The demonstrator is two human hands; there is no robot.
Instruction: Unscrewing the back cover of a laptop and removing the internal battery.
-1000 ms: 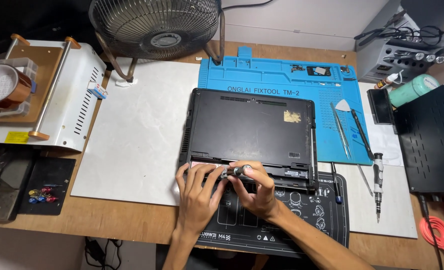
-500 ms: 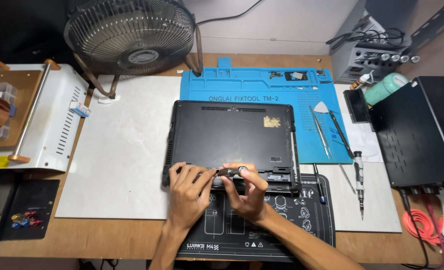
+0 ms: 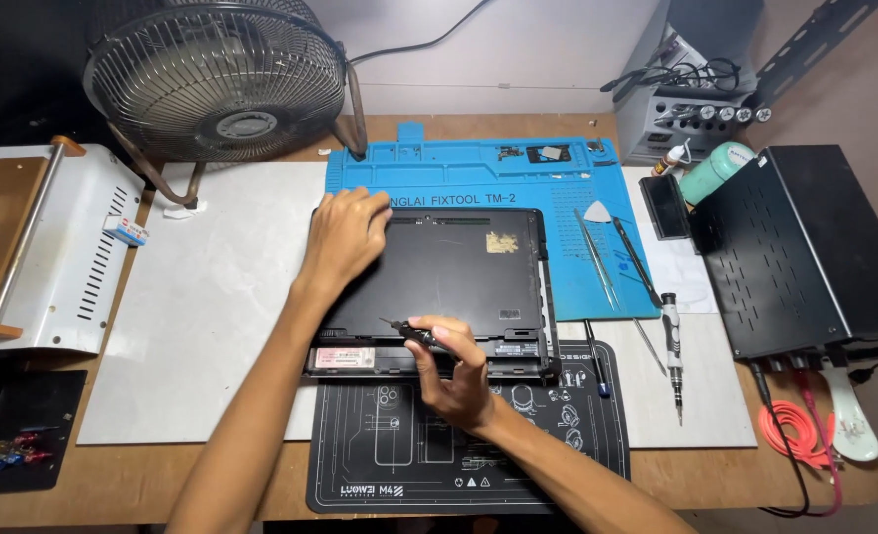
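Right hand: my right hand (image 3: 456, 381) is closed around a small black screwdriver (image 3: 408, 331), pinched in the fingertips, tip pointing left over the laptop's near edge.
Left hand: my left hand (image 3: 345, 237) lies flat, fingers spread and holding nothing, pressing on the far left corner of the laptop.
Laptop: black laptop (image 3: 454, 267), bottom side up, in the middle of the worktop; its near edge shows an exposed strip with a pale label at the left.
Under it: near edge sits over a black mat (image 3: 380, 465) with white outline drawings; far edge overlaps a blue mat (image 3: 479, 168); a white mat (image 3: 202, 297) lies to the left.
Right of laptop: tweezers (image 3: 594, 259) and a white pick (image 3: 597, 212) on the blue mat; a long grey driver (image 3: 670, 331) lies just beyond, tip toward me.
Far right: a black metal box (image 3: 795, 247) with red cable (image 3: 790, 445) coiled at its near end; a green bottle (image 3: 713, 171) beside it.
Far left: a white machine (image 3: 73, 257) with a vented side; a metal fan (image 3: 217, 74) stands behind the white mat.
Near left corner: black tray (image 3: 24, 425), small coloured bits in it, too small to tell apart.
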